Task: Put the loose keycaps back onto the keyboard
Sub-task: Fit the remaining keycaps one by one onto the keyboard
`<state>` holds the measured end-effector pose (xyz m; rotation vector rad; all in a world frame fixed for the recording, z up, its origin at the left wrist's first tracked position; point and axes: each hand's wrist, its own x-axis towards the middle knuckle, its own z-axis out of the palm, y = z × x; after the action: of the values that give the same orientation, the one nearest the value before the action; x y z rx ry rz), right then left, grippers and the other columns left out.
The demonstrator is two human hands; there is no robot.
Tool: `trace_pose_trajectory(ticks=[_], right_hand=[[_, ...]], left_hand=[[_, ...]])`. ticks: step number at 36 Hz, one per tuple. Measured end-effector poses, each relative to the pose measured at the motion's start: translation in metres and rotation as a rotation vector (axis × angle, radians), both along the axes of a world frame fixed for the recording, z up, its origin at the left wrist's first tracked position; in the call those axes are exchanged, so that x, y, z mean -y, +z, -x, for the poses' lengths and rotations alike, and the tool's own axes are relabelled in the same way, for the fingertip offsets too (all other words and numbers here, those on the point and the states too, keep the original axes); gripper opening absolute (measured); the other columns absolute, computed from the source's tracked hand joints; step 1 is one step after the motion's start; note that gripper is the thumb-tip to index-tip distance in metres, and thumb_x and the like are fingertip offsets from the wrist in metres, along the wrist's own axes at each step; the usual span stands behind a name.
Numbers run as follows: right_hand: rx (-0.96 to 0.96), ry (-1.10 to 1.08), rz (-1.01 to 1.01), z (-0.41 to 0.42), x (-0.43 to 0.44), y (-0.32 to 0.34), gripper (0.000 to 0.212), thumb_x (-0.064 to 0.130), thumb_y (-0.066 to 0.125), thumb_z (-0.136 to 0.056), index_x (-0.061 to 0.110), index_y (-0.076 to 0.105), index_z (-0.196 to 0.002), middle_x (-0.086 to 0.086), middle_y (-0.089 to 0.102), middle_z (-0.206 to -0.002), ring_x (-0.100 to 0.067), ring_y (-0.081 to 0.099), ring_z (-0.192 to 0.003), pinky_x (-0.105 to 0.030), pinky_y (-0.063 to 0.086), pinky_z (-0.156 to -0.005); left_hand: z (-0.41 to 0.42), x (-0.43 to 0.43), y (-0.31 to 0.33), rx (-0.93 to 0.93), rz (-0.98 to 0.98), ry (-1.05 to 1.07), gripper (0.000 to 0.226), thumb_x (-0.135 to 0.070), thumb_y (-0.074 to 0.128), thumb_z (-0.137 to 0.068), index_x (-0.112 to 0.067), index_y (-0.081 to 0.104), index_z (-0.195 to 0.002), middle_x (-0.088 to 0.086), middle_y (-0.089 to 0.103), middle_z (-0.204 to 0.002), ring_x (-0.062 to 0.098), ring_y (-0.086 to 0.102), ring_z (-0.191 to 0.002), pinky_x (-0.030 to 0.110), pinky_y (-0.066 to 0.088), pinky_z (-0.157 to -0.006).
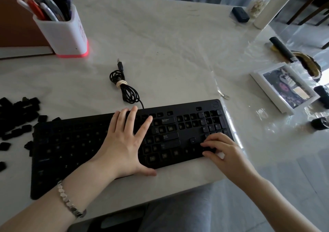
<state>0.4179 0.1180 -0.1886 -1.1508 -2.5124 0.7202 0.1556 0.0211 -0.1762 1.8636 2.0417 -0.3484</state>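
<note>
Black keyboard (187, 105) on pale worktop (160, 44), loose black keycaps (17, 117) heaped at its left end. Left hand (124, 139) lies flat, empty, mid-board; right hand (224, 151) curls over lower-right keys, hold unclear. Crooked pressing could snap a stem

The keyboard (185, 106) reads A, S, Z, X left of the left hand (122, 142); Backspace and Enter right of it.

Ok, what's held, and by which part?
Left hand lies flat on the keyboard, holding nothing. Right hand curls over its right end; whether it holds anything is unclear.
</note>
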Motion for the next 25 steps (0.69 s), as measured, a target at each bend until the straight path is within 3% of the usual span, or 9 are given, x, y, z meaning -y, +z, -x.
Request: trace_pose_trajectory(ticks=[4, 13, 18, 22, 25], right_hand=[[0.001, 0.003, 0.025, -0.001, -0.002, 0.000, 0.021, 0.001, 0.073, -0.075, 0.011, 0.072, -0.093, 0.014, 0.055, -0.097, 0.010, 0.051, -0.091, -0.001, 0.036, -0.080], [0.041, 0.029, 0.047, 0.003, -0.005, 0.005, 0.021, 0.002, 0.072, -0.077, 0.012, 0.073, -0.095, 0.018, 0.051, -0.095, 0.014, 0.049, -0.089, 0.001, 0.035, -0.073], [-0.002, -0.070, 0.136, 0.012, -0.006, 0.011, 0.020, -0.001, 0.075, -0.072, 0.012, 0.077, -0.087, 0.014, 0.058, -0.083, 0.009, 0.053, -0.079, -0.003, 0.037, -0.067], [-0.003, -0.064, -0.110, 0.008, 0.005, 0.004, 0.007, 0.008, 0.073, -0.077, 0.009, 0.076, -0.083, 0.005, 0.051, -0.072, -0.003, 0.047, -0.069, -0.003, 0.034, -0.061], [-0.003, -0.029, -0.363, -0.001, 0.016, -0.014, 0.022, 0.018, 0.057, -0.087, 0.010, 0.074, -0.098, -0.002, 0.051, -0.076, -0.012, 0.042, -0.069, -0.018, 0.040, -0.060]], left_hand=[[0.000, 0.000, 0.001, -0.016, 0.005, -0.004, 0.132, -0.094, 0.041, -0.053, -0.024, -0.047, -0.122, 0.019, -0.040, -0.139, 0.037, -0.035, -0.130, 0.048, -0.020, -0.110], [0.000, 0.000, 0.000, -0.003, -0.007, -0.003, 0.132, -0.095, 0.040, -0.051, -0.025, -0.047, -0.122, 0.019, -0.040, -0.139, 0.037, -0.035, -0.131, 0.048, -0.021, -0.110], [0.000, 0.001, 0.000, -0.003, -0.012, -0.001, 0.133, -0.094, 0.039, -0.051, -0.025, -0.047, -0.123, 0.018, -0.040, -0.139, 0.036, -0.035, -0.130, 0.048, -0.021, -0.110], [0.000, 0.001, 0.000, 0.004, -0.015, -0.006, 0.131, -0.095, 0.035, -0.049, -0.025, -0.047, -0.123, 0.018, -0.041, -0.139, 0.036, -0.036, -0.130, 0.048, -0.021, -0.110], [0.001, 0.001, -0.001, 0.005, -0.022, -0.007, 0.131, -0.095, 0.031, -0.046, -0.025, -0.047, -0.126, 0.018, -0.041, -0.139, 0.036, -0.036, -0.130, 0.048, -0.020, -0.110]])
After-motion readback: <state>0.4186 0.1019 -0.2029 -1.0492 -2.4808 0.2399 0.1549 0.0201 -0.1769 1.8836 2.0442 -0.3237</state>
